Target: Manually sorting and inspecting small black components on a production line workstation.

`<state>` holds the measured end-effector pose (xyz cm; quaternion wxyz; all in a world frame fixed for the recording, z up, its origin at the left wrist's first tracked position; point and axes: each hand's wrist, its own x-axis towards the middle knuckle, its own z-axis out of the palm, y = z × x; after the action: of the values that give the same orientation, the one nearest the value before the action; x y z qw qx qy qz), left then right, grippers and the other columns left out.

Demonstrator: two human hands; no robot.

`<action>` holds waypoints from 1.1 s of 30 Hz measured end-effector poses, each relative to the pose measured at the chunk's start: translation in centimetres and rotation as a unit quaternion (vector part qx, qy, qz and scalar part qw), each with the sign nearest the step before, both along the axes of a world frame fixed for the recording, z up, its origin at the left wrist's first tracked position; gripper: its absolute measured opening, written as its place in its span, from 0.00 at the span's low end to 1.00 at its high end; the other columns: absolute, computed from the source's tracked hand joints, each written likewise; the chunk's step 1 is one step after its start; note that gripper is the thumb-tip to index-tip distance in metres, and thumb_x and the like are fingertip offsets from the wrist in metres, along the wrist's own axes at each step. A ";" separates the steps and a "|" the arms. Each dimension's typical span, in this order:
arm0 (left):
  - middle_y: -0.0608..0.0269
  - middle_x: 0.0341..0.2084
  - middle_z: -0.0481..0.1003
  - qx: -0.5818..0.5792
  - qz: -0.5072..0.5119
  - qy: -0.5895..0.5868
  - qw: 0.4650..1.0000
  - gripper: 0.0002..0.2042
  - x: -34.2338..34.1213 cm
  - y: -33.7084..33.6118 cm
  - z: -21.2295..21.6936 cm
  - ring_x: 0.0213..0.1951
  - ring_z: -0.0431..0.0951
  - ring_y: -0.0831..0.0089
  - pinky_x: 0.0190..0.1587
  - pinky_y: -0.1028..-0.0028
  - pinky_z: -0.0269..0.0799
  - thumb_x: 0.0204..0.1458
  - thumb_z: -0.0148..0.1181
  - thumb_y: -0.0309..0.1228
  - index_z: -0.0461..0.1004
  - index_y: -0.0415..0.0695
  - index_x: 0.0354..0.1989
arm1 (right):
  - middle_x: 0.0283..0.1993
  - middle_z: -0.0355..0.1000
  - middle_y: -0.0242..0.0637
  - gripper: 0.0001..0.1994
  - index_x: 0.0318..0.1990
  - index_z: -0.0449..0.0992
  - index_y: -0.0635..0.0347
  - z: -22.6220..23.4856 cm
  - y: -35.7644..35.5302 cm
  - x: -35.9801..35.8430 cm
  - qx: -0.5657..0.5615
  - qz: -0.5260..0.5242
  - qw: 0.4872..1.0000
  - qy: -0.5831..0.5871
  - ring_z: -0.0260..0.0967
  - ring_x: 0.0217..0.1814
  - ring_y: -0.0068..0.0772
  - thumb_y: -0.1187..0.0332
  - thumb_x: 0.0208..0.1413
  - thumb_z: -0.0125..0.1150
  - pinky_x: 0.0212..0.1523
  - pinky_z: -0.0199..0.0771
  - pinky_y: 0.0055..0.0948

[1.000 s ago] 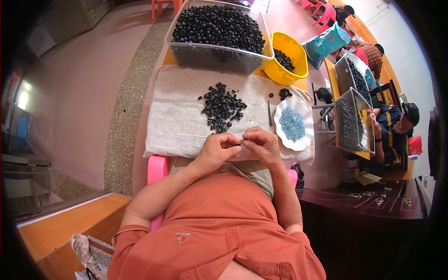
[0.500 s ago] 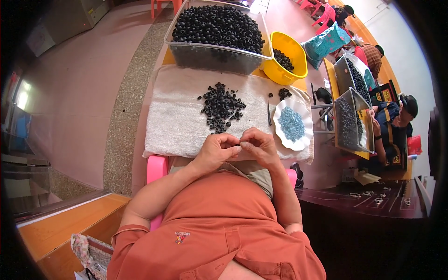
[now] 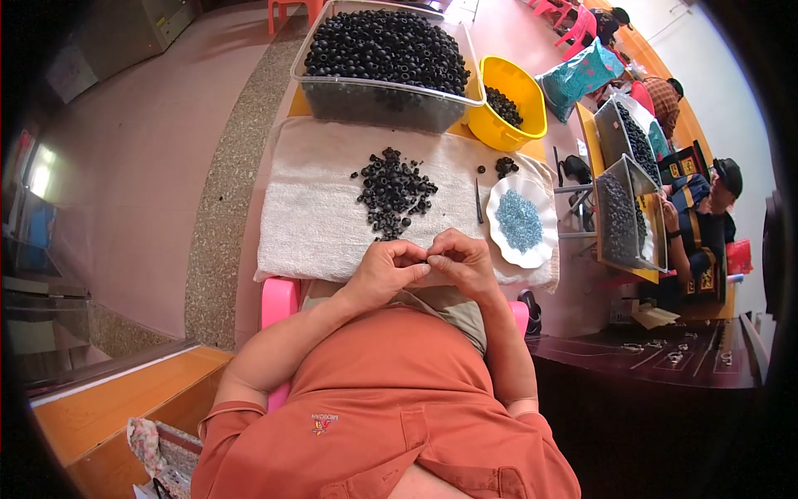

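Over the front edge of the white cloth, my left hand and my right hand meet with their fingertips together. Both are closed in a pinch on a small black bead-like piece, mostly hidden by the fingers. Just beyond them lies a loose heap of black bead-like pieces, several with a hole through the middle. To the right of the heap stands a white scalloped plate holding small pale blue clear bits. A thin dark tool, perhaps tweezers, rests beside the plate.
Behind the cloth stands a clear plastic bin full of black pieces, next to a yellow tub with more. A few black pieces lie above the plate. At right, a person sits by other clear bins.
Both hands stay pinched together at nearly the same spot, with only slight finger movement. The seated person at right has shifted a little.
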<state>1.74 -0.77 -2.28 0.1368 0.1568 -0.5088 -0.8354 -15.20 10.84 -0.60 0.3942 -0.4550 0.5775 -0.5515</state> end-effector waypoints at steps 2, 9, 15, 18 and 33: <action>0.64 0.35 0.78 -0.006 -0.002 0.001 1.000 0.09 0.0 0.0 0.0 0.36 0.78 0.81 0.40 0.80 0.77 0.55 0.61 0.21 0.75 0.35 0.43 | 0.38 0.70 0.31 0.05 0.35 0.78 0.65 0.1 0.0 0.1 0.001 0.000 1.000 -0.015 0.67 0.41 0.19 0.82 0.51 0.64 0.41 0.66 0.19; 0.66 0.35 0.78 -0.019 -0.001 -0.001 1.000 0.08 0.0 0.0 0.1 0.36 0.77 0.83 0.39 0.81 0.75 0.55 0.61 0.21 0.76 0.36 0.43 | 0.38 0.69 0.31 0.04 0.34 0.77 0.65 0.6 -0.1 0.5 0.015 0.000 0.994 -0.112 0.67 0.41 0.20 0.82 0.51 0.64 0.43 0.67 0.20; 0.65 0.32 0.78 -0.025 0.011 0.001 1.000 0.09 -0.1 0.1 0.2 0.33 0.77 0.82 0.36 0.81 0.75 0.53 0.61 0.21 0.76 0.34 0.42 | 0.38 0.71 0.33 0.04 0.34 0.77 0.66 0.7 -0.1 0.2 0.032 0.004 0.989 -0.143 0.68 0.41 0.22 0.82 0.50 0.64 0.44 0.68 0.21; 0.66 0.32 0.78 -0.022 0.012 0.000 1.000 0.08 -0.1 0.2 0.2 0.33 0.76 0.83 0.36 0.81 0.75 0.53 0.61 0.21 0.76 0.34 0.42 | 0.38 0.72 0.34 0.04 0.33 0.78 0.67 0.6 0.0 0.0 0.034 0.009 0.987 -0.158 0.68 0.41 0.22 0.82 0.50 0.65 0.44 0.69 0.21; 0.64 0.35 0.78 -0.018 0.001 0.006 1.000 0.07 -0.1 0.1 -0.3 0.37 0.77 0.81 0.40 0.79 0.76 0.55 0.61 0.22 0.75 0.35 0.42 | 0.36 0.75 0.31 0.03 0.35 0.79 0.68 1.0 0.2 0.2 0.042 0.022 0.994 -0.102 0.72 0.38 0.18 0.78 0.55 0.63 0.40 0.73 0.18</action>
<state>1.68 -0.72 -2.62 0.1440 0.1495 -0.5230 -0.8267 -14.96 11.06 0.43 0.4817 -0.3917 0.5471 -0.5615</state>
